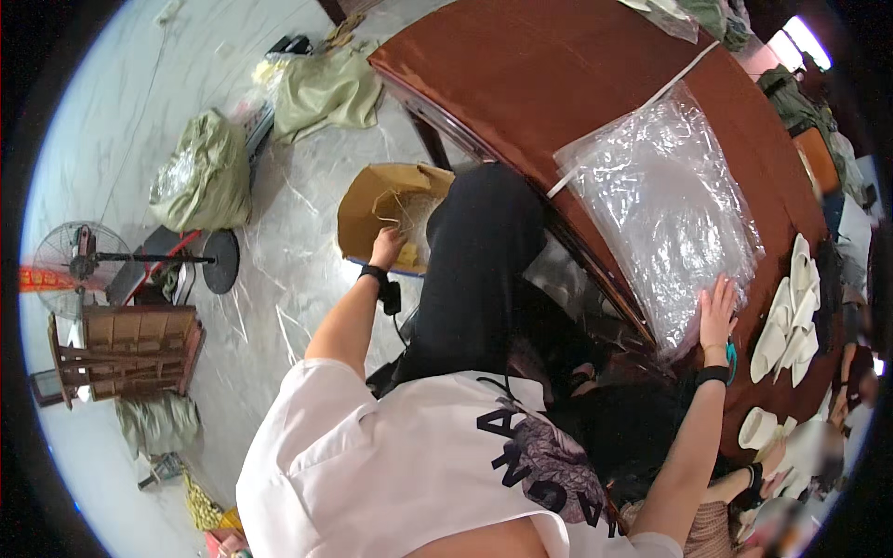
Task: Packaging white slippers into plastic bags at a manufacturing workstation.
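Observation:
My left hand [387,247] is at the open cardboard box [357,209] on the floor beside my leg. Its fingers are bent closed near a thin pale loop [385,219], and what they hold is too small to make out. On the brown-covered table [502,74] lies a stack of clear plastic bags [651,205]. My right hand [717,314] rests on the near right corner of the stack, fingers stretched out and flat. A white strip [684,72] runs across the table and under the bags.
White shoe-shaped pieces [787,312] lie on the table to the right. Other people's hands [772,458] show at the lower right, beside a white roll [758,428]. Green sacks [206,172], a standing fan [84,253] and a wooden stool [130,349] stand at the left.

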Motion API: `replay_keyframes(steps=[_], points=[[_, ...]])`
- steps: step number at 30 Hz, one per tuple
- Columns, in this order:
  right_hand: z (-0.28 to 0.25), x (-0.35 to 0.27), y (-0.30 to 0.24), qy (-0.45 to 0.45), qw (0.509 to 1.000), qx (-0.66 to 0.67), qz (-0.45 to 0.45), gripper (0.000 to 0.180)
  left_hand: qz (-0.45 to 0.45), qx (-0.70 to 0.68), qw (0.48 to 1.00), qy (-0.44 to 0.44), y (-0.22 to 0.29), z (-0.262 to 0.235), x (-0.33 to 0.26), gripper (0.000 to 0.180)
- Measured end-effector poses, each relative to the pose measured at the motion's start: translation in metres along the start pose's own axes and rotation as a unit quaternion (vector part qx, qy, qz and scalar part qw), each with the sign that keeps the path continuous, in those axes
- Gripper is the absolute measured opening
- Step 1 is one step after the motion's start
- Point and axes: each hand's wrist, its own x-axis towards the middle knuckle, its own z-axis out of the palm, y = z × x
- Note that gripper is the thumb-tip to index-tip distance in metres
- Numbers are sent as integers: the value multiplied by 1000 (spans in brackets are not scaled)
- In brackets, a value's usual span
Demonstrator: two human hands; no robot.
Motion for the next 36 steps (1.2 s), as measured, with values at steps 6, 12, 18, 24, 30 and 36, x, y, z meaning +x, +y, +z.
replay_keyframes(steps=[6, 12, 18, 24, 30, 36], points=[[-4, -12, 13, -15, 1000, -19, 14, 65, 95, 106, 988, 55, 37, 26, 4, 32], [-16, -11, 26, -1, 999, -22, 30, 65, 61, 136, 988, -32, 85, 9, 37, 34], [-20, -4, 13, -26, 999, -12, 18, 68, 206, 20, 953, 221, 177, -44, 126, 35], [-85, 18, 11, -142, 989, -34, -31, 58, 346, 15, 888, 303, 340, -105, 189, 23], [-165, 135, 44, -104, 989, -100, -43, 11, 356, 263, 882, 160, 346, -43, 244, 51], [-231, 254, -68, -39, 968, -233, -90, 34, 346, 267, 887, 147, 358, -44, 230, 53]])
